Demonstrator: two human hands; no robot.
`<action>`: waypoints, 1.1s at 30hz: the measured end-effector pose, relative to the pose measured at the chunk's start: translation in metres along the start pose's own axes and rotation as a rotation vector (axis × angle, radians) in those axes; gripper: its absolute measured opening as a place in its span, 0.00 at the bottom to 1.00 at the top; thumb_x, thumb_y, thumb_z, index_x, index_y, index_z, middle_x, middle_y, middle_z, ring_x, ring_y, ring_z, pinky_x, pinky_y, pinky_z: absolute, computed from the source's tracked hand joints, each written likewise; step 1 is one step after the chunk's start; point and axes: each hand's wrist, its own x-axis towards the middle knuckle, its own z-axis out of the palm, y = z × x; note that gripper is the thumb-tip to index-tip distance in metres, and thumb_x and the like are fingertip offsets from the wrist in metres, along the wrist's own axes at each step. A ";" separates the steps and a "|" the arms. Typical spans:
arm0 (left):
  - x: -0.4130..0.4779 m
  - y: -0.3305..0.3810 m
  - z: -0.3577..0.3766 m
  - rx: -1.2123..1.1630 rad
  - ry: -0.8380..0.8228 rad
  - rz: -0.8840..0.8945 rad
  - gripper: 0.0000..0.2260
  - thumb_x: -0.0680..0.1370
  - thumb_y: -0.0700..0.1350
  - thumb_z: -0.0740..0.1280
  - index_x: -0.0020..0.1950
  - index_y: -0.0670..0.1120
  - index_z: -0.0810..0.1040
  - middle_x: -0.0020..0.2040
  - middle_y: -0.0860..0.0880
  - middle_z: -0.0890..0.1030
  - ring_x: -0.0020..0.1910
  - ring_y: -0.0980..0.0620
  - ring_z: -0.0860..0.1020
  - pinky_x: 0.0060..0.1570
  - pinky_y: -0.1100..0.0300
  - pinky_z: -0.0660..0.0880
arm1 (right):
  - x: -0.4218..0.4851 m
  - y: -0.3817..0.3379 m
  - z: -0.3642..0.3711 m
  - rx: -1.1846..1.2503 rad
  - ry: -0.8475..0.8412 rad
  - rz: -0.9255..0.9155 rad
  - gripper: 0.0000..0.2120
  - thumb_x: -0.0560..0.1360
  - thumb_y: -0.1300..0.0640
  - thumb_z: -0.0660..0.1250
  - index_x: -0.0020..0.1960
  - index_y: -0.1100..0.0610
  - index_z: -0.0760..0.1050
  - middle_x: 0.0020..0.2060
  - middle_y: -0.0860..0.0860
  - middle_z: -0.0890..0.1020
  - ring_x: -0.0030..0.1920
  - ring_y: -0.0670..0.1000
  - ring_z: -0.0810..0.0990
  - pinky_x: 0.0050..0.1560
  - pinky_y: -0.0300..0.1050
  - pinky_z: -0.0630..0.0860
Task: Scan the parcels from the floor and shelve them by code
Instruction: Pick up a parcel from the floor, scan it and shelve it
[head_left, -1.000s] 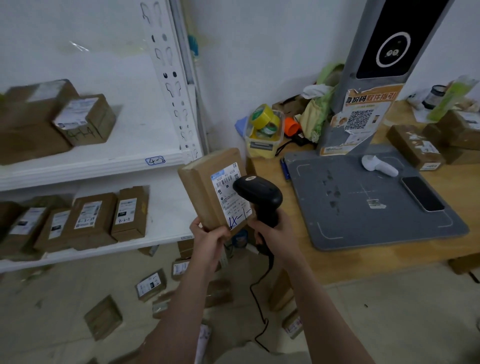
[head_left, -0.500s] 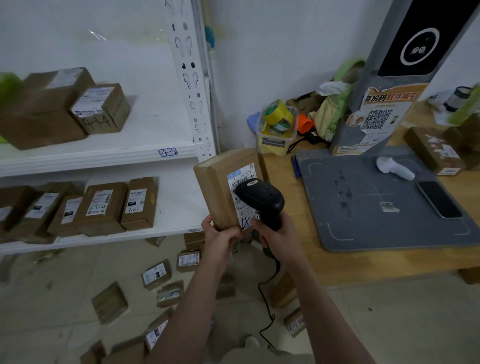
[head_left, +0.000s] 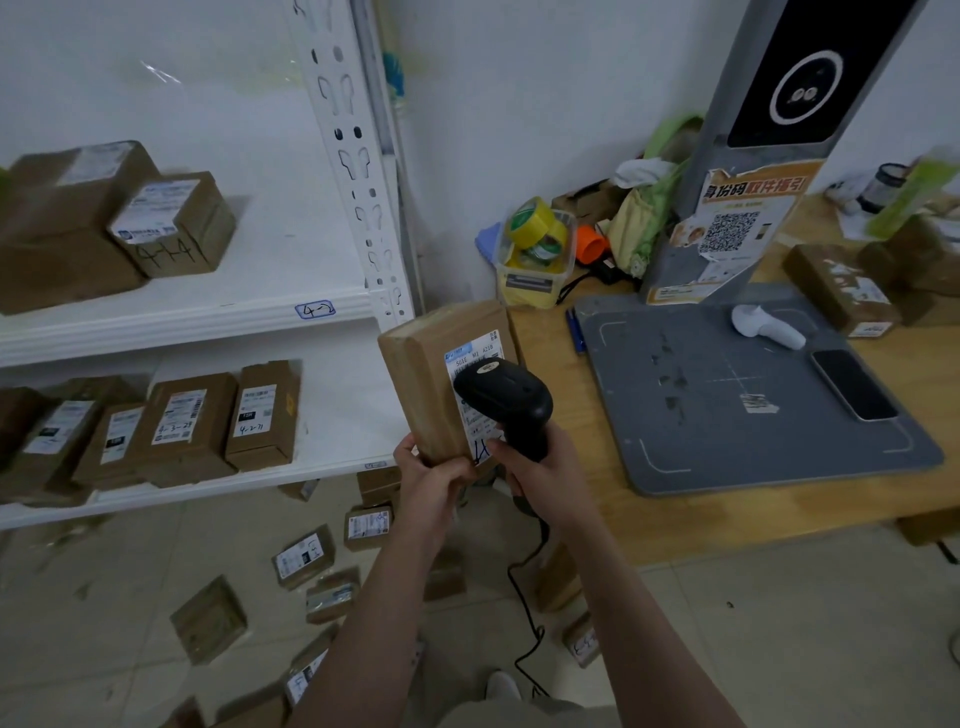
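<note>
My left hand grips the bottom end of a brown cardboard parcel, held upright with its white label facing right. A handwritten mark shows at the label's lower edge. My right hand is curled round the handle of a black corded barcode scanner. The scanner's head sits right against the label and hides much of it. Several more brown parcels lie scattered on the tiled floor below my arms.
A white metal shelf unit at left carries labelled parcels on two levels, with a tag reading 4-2 on the upper edge. At right, a wooden table bears a grey scanning station, a phone, a white handheld scanner, tape rolls and more parcels.
The parcel and scanner have stayed together in my hands. The view has shifted slightly, so the shelf and floor parcels sit further right in the frame than a second ago.
</note>
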 end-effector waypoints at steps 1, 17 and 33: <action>0.001 0.000 0.001 0.008 0.000 0.000 0.35 0.72 0.24 0.64 0.73 0.47 0.58 0.62 0.41 0.73 0.60 0.41 0.76 0.58 0.48 0.78 | 0.000 0.000 -0.001 0.007 0.006 0.002 0.07 0.77 0.64 0.69 0.51 0.53 0.74 0.31 0.37 0.80 0.33 0.36 0.78 0.34 0.30 0.72; 0.013 0.000 0.008 0.001 -0.007 -0.021 0.35 0.71 0.23 0.64 0.72 0.47 0.59 0.60 0.41 0.73 0.58 0.40 0.76 0.52 0.50 0.78 | 0.008 0.000 -0.007 0.035 0.018 0.003 0.07 0.78 0.66 0.68 0.48 0.55 0.74 0.28 0.38 0.79 0.31 0.37 0.78 0.33 0.30 0.72; 0.025 -0.008 0.015 -0.073 0.001 -0.079 0.42 0.59 0.30 0.69 0.70 0.47 0.58 0.64 0.39 0.73 0.61 0.38 0.76 0.57 0.45 0.78 | 0.012 0.017 -0.025 0.095 0.079 0.081 0.04 0.77 0.65 0.68 0.50 0.62 0.74 0.27 0.46 0.75 0.26 0.45 0.72 0.29 0.41 0.69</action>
